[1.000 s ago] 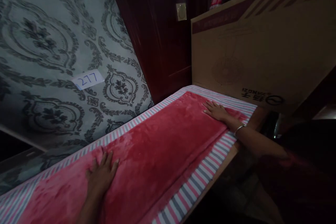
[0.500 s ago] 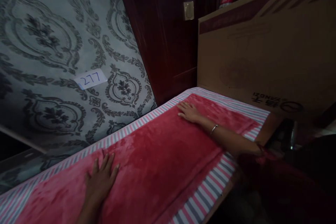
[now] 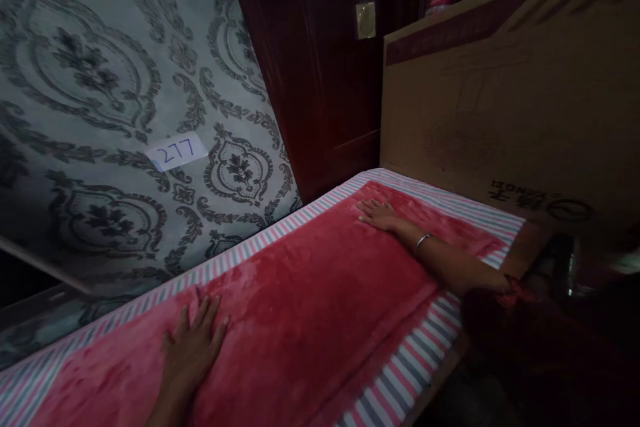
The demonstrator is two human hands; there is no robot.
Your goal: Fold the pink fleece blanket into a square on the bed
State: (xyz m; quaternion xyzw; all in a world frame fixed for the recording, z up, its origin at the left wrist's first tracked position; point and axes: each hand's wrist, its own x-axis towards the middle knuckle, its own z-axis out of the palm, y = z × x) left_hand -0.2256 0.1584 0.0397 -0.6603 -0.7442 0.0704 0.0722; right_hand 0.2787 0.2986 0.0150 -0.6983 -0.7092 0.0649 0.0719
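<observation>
1. A long, red plush cloth [image 3: 310,293] lies spread over a pink, grey and white striped cloth [image 3: 413,361], its far end near the brown printed cardboard box [image 3: 450,103].
2. Right hand [image 3: 380,215], silver-coloured bangle [image 3: 421,242] at the wrist: on the plush near the box, grip flat and spread, pinching nothing.
3. Left hand [image 3: 191,350]: on the plush well apart from the box, grip spread, nothing pinched.
4. Light, even palm pressure would likely suit this pile; a steady left hand should limit bunching towards the box.
</observation>
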